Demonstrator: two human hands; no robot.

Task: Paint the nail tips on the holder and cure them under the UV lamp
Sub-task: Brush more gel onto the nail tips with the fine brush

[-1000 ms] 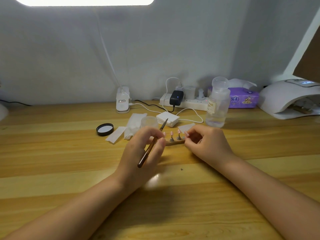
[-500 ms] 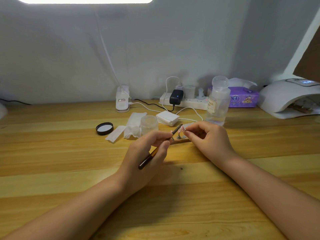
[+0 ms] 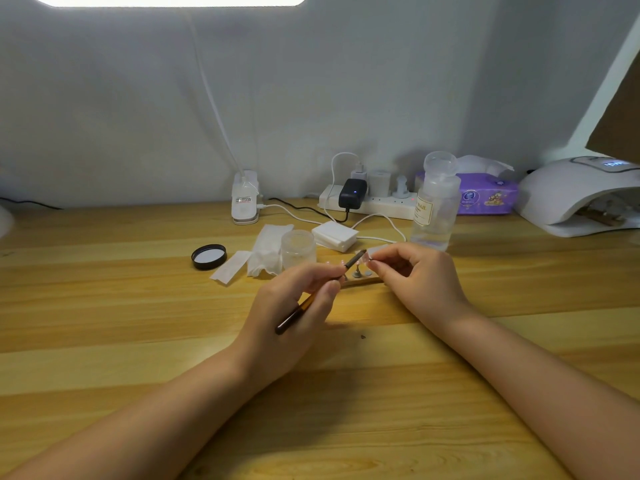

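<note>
A small wooden nail-tip holder (image 3: 362, 281) lies on the desk between my hands, with little metal stands rising from it. My left hand (image 3: 294, 306) grips a brown nail brush (image 3: 304, 303), whose tip points up and right to a nail tip. My right hand (image 3: 412, 278) pinches that small pale nail tip (image 3: 367, 259) on its stand just above the holder's right end. The brush tip touches or nearly touches it. The white UV lamp (image 3: 571, 192) stands at the far right of the desk, with another holder inside its opening.
Behind the holder stand an open clear jar (image 3: 298, 249), its black lid (image 3: 209, 257), crumpled wipes (image 3: 265, 252), a white pad stack (image 3: 335, 235) and a clear liquid bottle (image 3: 434, 206). A power strip (image 3: 370, 202), cables and a purple tissue pack (image 3: 485, 197) line the wall.
My left hand tilted the brush down and right until its tip reached the nail tip. My right hand lifted slightly and keeps pinching the nail tip.
</note>
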